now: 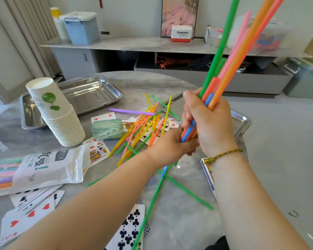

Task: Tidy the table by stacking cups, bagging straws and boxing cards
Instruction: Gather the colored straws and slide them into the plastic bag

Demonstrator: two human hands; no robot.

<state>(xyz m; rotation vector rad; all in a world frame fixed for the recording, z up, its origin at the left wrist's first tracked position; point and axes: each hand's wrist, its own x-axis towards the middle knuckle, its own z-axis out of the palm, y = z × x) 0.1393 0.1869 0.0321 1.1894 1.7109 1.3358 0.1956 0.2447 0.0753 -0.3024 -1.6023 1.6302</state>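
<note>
Above the table (179, 179), light, slippery straws (222, 73) are clasped low by the right hand (209, 123); the left hand (170, 144) pinches their bottom ends.

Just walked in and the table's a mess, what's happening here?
A person is gathering straws. Both hands, right hand above left hand, hold a bundle of thick straws upright. Thin straws and playing cards still litter the table; the cups are already stacked, and the straw bag lies open.

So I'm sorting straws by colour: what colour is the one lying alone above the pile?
Purple straw, clearest in the head view.
</note>
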